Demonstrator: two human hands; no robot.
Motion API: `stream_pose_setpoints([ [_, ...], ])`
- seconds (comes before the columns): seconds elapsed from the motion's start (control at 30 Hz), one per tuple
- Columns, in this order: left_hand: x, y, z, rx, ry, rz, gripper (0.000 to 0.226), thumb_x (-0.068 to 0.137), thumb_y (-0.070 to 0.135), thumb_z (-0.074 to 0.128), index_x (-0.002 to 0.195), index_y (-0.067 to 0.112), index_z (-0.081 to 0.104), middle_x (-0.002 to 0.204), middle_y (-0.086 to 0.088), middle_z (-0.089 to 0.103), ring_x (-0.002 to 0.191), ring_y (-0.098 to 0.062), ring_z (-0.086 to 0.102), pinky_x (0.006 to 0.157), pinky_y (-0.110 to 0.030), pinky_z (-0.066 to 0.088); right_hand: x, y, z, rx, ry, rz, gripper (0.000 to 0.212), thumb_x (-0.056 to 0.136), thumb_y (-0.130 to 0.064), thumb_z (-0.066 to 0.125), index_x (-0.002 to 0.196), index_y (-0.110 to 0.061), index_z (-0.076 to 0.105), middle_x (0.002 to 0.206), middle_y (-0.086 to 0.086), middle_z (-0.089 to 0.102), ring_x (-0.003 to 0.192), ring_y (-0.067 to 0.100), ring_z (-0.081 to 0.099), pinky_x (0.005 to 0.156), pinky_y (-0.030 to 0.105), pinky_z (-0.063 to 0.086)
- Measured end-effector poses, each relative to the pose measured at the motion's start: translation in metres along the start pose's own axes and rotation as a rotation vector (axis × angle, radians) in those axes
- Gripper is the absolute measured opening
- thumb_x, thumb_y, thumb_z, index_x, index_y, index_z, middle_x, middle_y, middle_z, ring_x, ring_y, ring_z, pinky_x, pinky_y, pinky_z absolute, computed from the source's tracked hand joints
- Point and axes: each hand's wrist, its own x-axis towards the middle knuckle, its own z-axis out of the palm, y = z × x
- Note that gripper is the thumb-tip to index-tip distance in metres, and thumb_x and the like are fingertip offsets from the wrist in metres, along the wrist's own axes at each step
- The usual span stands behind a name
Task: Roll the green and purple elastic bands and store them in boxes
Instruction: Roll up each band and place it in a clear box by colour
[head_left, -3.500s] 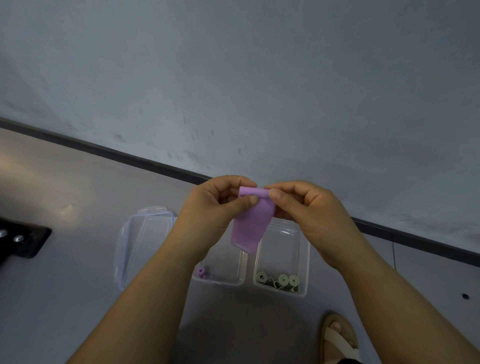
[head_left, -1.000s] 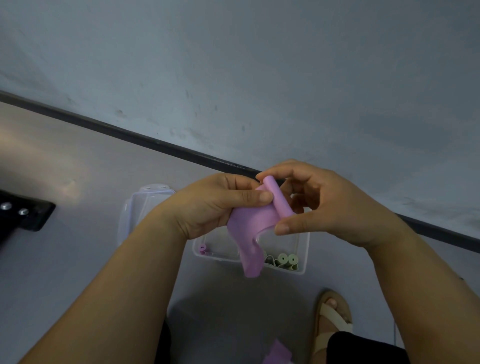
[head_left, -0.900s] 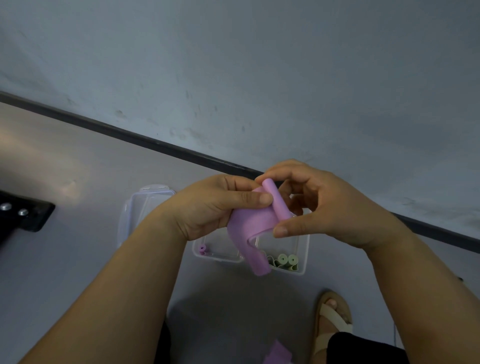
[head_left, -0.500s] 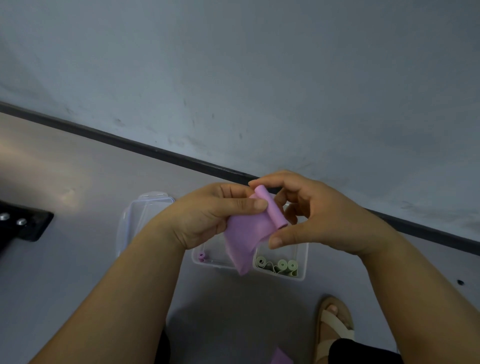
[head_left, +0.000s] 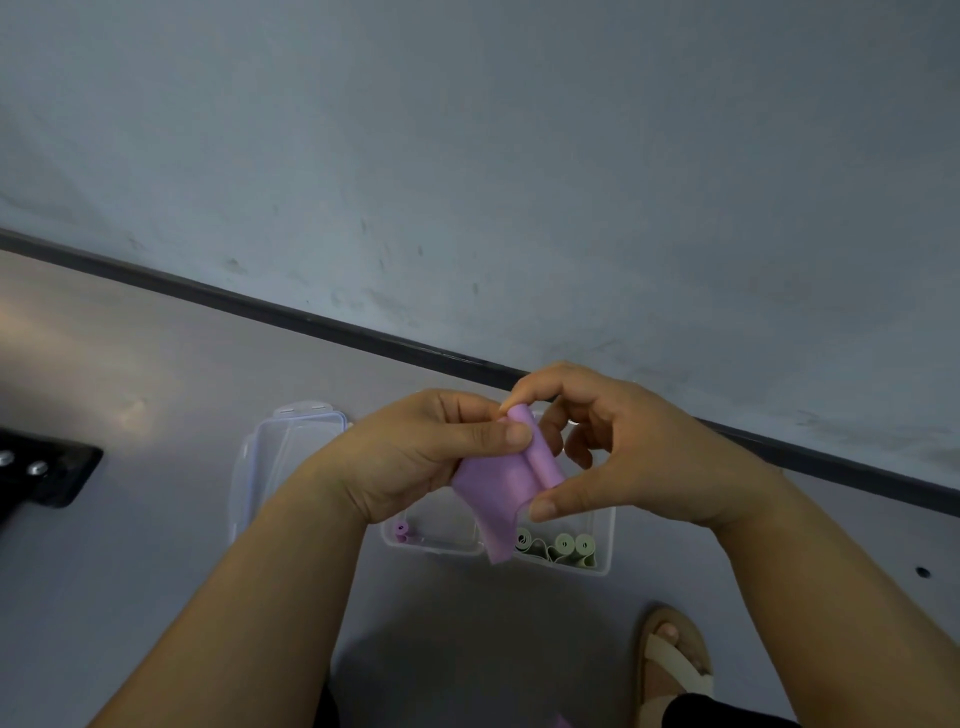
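Note:
A purple elastic band (head_left: 498, 493) is held up in front of me, partly rolled along its right edge, its loose tail hanging down. My left hand (head_left: 415, 457) pinches the flat part with thumb on top. My right hand (head_left: 613, 447) pinches the rolled part between forefinger and thumb. Below on the floor stand two clear boxes: the left box (head_left: 436, 540) holds a small purple roll (head_left: 401, 530), the right box (head_left: 605, 545) holds several green rolls (head_left: 563, 545).
A clear lid (head_left: 280, 462) lies on the floor left of the boxes. A dark object (head_left: 47, 473) sits at the left edge. My sandalled foot (head_left: 672, 665) is at the lower right. A wall with a dark baseboard (head_left: 363, 338) runs behind.
The band's rolled part has grown and its hanging tail has become shorter. Both hands stayed on it, shifting slightly as the view moved.

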Motion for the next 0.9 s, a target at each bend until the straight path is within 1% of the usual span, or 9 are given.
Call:
stream_pose_setpoints([
  [0.07, 0.0, 0.0, 0.001, 0.032, 0.04, -0.011, 0.026, 0.059, 0.037, 0.077, 0.079, 0.02, 0.077, 0.081, -0.001, 0.073, 0.08, -0.014, 0.066, 0.076, -0.027, 0.052, 0.0, 0.0, 0.0, -0.004, 0.009, 0.006, 0.052, 0.061, -0.032, 0.084, 0.103, -0.045, 0.056, 0.1, -0.027, 0.054, 0.084, 0.003, 0.054, 0.07, 0.021, 0.05],
  [0.17, 0.0, 0.001, 0.002, 0.057, 0.098, -0.025, 0.021, 0.062, 0.034, 0.081, 0.076, 0.02, 0.077, 0.081, -0.001, 0.073, 0.081, -0.016, 0.065, 0.08, -0.031, 0.05, 0.001, -0.001, 0.001, 0.005, 0.03, 0.03, 0.051, 0.065, -0.027, 0.083, 0.104, -0.045, 0.055, 0.1, -0.028, 0.055, 0.085, 0.002, 0.054, 0.07, 0.02, 0.049],
  [0.33, 0.002, 0.001, 0.003, -0.031, 0.191, 0.033, 0.022, 0.065, 0.033, 0.072, 0.076, 0.015, 0.077, 0.085, -0.006, 0.073, 0.082, -0.018, 0.067, 0.078, -0.027, 0.054, 0.002, 0.001, 0.0, 0.128, 0.064, 0.087, 0.063, 0.059, -0.04, 0.082, 0.112, -0.05, 0.049, 0.106, -0.029, 0.057, 0.092, 0.01, 0.06, 0.08, 0.027, 0.055],
  [0.43, 0.006, 0.0, 0.004, -0.072, 0.27, 0.089, 0.029, 0.065, 0.034, 0.073, 0.083, 0.013, 0.077, 0.098, -0.011, 0.073, 0.095, -0.023, 0.066, 0.087, -0.03, 0.053, 0.005, 0.001, 0.001, 0.245, 0.174, 0.126, 0.045, 0.067, -0.058, 0.067, 0.107, -0.04, 0.057, 0.098, -0.016, 0.066, 0.082, 0.005, 0.063, 0.075, 0.022, 0.053],
  [0.53, 0.011, -0.004, 0.003, -0.03, 0.389, 0.116, 0.036, 0.061, 0.044, 0.08, 0.089, 0.021, 0.077, 0.103, -0.008, 0.072, 0.105, -0.03, 0.063, 0.097, -0.042, 0.048, 0.009, -0.001, 0.005, 0.282, 0.304, 0.163, 0.049, 0.065, -0.062, 0.045, 0.096, -0.029, 0.065, 0.084, -0.003, 0.068, 0.07, 0.002, 0.061, 0.069, 0.018, 0.051],
  [0.6, 0.014, -0.005, 0.004, -0.022, 0.436, 0.144, 0.042, 0.06, 0.048, 0.077, 0.093, 0.023, 0.076, 0.105, -0.007, 0.071, 0.107, -0.032, 0.061, 0.098, -0.046, 0.047, 0.011, -0.001, 0.009, 0.29, 0.346, 0.162, 0.051, 0.063, -0.064, 0.043, 0.091, -0.028, 0.066, 0.079, -0.004, 0.069, 0.068, 0.0, 0.061, 0.067, 0.015, 0.051],
  [0.67, 0.015, -0.005, 0.005, -0.043, 0.45, 0.18, 0.039, 0.066, 0.044, 0.079, 0.096, 0.019, 0.075, 0.106, -0.008, 0.071, 0.107, -0.032, 0.061, 0.097, -0.047, 0.048, 0.013, 0.0, 0.012, 0.318, 0.387, 0.141, 0.041, 0.064, -0.059, 0.047, 0.085, -0.029, 0.066, 0.076, -0.01, 0.07, 0.067, -0.002, 0.062, 0.065, 0.011, 0.051],
  [0.77, 0.015, -0.003, 0.007, -0.019, 0.475, 0.215, 0.041, 0.063, 0.039, 0.068, 0.098, 0.016, 0.073, 0.101, -0.007, 0.072, 0.1, -0.027, 0.065, 0.091, -0.042, 0.052, 0.018, 0.003, 0.016, 0.357, 0.467, 0.087, 0.028, 0.068, -0.047, 0.055, 0.084, -0.028, 0.067, 0.08, -0.011, 0.072, 0.073, 0.003, 0.067, 0.066, 0.012, 0.052],
  [0.9, 0.013, 0.0, 0.012, 0.092, 0.499, 0.279, 0.04, 0.067, 0.034, 0.064, 0.101, 0.013, 0.07, 0.095, -0.002, 0.074, 0.091, -0.016, 0.068, 0.08, -0.028, 0.056, 0.019, 0.006, 0.013, 0.327, 0.543, 0.063, 0.022, 0.067, -0.043, 0.06, 0.084, -0.03, 0.067, 0.08, -0.016, 0.071, 0.076, 0.0, 0.066, 0.067, 0.012, 0.052],
])
